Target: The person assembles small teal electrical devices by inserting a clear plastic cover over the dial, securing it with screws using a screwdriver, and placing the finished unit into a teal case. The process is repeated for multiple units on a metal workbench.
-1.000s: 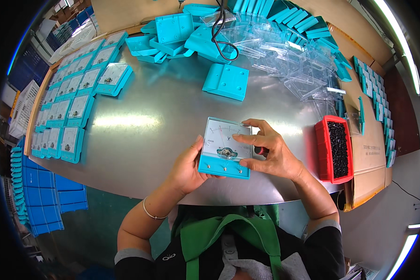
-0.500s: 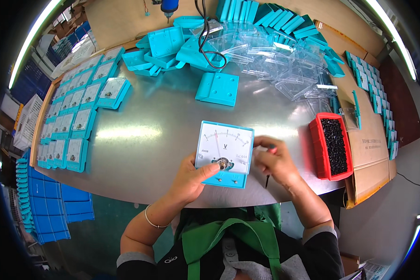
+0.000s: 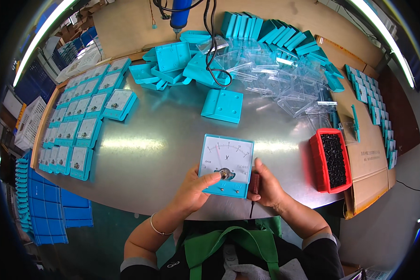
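A square voltmeter (image 3: 228,156) with a white dial and turquoise frame is gripped at its lower left by my left hand (image 3: 190,190). That thumb lies on the front beside the metal movement at the dial's bottom. Close to the meter's right edge, my right hand (image 3: 269,187) is closed around a screwdriver (image 3: 255,183) with a dark red handle, its thin shaft pointing back toward me. I cannot tell whether those fingers touch the meter. Beyond the meter, a turquoise housing (image 3: 222,106) lies on the metal table (image 3: 168,163).
Rows of turquoise meters (image 3: 83,130) stand at the left. Loose turquoise housings (image 3: 172,57) and clear plastic covers (image 3: 294,88) are heaped at the back. A red bin (image 3: 316,161) of small black parts sits right, beside cardboard (image 3: 371,161). A blue power screwdriver (image 3: 180,16) hangs overhead.
My right hand has come down and closer to the meter's edge, turning the screwdriver so its handle shows. The meter sits slightly lower in view, still in my left hand.
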`<state>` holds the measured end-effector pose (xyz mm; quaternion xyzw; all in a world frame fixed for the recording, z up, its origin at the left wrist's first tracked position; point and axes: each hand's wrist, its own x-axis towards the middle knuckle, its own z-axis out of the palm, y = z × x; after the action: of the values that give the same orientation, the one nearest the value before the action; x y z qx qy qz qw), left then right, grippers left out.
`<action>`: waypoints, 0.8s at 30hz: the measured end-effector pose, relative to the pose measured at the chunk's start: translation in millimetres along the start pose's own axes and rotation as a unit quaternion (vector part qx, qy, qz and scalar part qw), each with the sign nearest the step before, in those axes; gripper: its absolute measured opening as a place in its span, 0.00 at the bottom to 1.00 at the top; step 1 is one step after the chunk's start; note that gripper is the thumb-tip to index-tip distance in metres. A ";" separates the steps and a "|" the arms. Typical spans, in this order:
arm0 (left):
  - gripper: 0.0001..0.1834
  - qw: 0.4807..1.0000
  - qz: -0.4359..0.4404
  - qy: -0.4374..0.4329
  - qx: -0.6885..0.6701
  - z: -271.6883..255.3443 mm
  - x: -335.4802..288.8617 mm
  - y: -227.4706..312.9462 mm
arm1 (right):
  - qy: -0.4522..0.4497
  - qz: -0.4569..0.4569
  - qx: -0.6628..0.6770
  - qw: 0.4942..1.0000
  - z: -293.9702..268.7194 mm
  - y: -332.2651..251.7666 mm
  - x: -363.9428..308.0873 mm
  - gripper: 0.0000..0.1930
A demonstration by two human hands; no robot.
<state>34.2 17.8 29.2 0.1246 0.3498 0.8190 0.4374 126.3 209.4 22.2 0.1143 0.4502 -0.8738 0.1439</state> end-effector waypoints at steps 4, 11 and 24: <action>0.23 1.000 0.004 0.001 -0.020 -2.2 -2.0 -2.4 | 0.040 0.000 -0.042 0.998 0.2 1.4 3.3 0.20; 0.25 0.999 -0.018 -0.024 -0.035 6.3 -8.8 -5.4 | 0.090 -0.112 -0.072 0.987 17.4 18.8 -2.0 0.07; 0.26 0.997 -0.033 -0.057 -0.031 33.4 -16.8 -6.2 | 0.095 -0.225 -0.156 0.957 24.1 22.8 -36.1 0.12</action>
<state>65.0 22.1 50.9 0.1462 0.3029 0.8059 0.4872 166.4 182.4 30.7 0.0682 0.6063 -0.7879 -0.0839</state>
